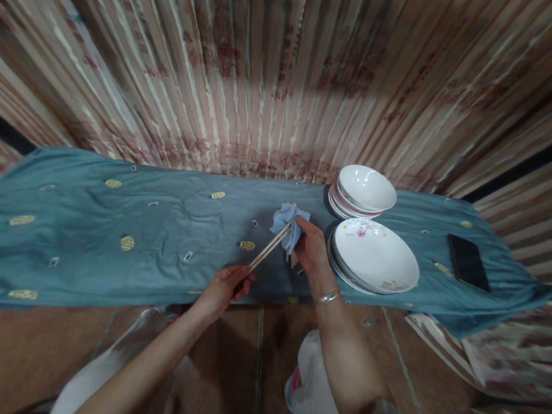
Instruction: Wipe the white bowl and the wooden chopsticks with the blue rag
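Observation:
My left hand (229, 287) is closed round the lower ends of a pair of chopsticks (268, 248), which slant up and to the right. At their upper ends my right hand (308, 242) grips a crumpled light blue cloth (286, 220), pressed against the sticks. More chopsticks (292, 259) lie on the table below the cloth, partly hidden by it and by my right hand. Just right of that hand is a stack of white plates (375, 255) with a floral pattern.
Behind the plates stands a stack of white bowls (366, 189). A black phone (469, 262) lies farther right. All rest on a narrow table under a teal cloth (165, 221). Striped curtains (272, 67) hang right behind the table and at both sides.

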Available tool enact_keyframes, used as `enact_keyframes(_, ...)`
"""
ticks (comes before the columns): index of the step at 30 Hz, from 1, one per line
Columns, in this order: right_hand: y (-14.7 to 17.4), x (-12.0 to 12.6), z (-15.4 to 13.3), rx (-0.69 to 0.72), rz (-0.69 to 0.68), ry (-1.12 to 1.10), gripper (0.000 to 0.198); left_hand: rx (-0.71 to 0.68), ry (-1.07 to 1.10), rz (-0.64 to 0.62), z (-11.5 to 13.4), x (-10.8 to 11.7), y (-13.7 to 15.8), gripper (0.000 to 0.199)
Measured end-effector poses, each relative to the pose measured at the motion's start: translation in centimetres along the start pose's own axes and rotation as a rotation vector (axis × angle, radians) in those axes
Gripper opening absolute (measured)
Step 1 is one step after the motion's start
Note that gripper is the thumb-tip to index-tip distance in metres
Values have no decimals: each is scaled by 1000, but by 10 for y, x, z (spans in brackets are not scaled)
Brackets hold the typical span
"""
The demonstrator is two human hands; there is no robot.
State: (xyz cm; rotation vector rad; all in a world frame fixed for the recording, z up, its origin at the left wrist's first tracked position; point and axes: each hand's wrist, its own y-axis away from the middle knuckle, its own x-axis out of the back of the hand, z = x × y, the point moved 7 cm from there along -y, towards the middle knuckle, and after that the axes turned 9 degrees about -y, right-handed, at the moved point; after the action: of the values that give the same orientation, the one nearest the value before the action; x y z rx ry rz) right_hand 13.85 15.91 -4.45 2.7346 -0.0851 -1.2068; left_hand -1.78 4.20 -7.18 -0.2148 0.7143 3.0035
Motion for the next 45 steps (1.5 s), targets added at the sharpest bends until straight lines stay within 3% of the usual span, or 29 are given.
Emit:
enact_keyframes(6, 0, 1, -8, 16, 7, -3, 14, -35, -4, 51, 2, 7, -1, 44)
enact_keyframes(11, 3, 0, -8, 8, 39, -4, 14, -66, -45, 66, 3, 12, -3, 35)
enact_keyframes(18, 4, -5, -2, -3, -13, 68, 20, -74, -20, 91, 6, 11, -2, 35)
enact_keyframes(34, 37, -26, 57, -215, -73, 125, 29, -80, 81, 92, 13, 9, -6, 35)
enact_keyframes(39, 55, -32, 77, -287, -171, 210, 30, -117, 123, 102, 17, 9, -7, 35)
enact_keyframes(45, 51, -31, 70, -242, -161, 211, 31, -139, -26, 105, 20, 14, -8, 35)
